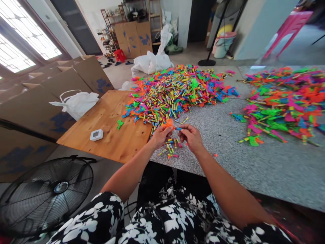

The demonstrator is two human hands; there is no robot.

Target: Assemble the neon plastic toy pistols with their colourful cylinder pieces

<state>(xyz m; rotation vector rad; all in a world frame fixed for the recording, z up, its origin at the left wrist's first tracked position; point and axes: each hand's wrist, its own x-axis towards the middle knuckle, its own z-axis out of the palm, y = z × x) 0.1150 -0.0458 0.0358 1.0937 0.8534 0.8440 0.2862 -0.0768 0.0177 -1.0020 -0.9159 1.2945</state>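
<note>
My left hand (161,136) pinches an orange plastic piece (168,124), its exact shape partly covered by my fingers. Facing it, my right hand (191,137) grips a small blue tube (178,128) between thumb and fingertips. The tube's end meets or nearly meets the orange piece; I cannot tell whether they are joined. Below my hands, several loose printed tubes (173,155) lie on the speckled stone tabletop (215,169). Just beyond rises a big heap of coloured tubes and plastic pieces (175,91).
On the right spreads a pile of coloured pieces with tubes attached (281,112). A wooden board (109,135) at left carries a small white digital device (96,135) and one green piece (120,124). A black fan (50,193) stands lower left, near cardboard boxes (58,91).
</note>
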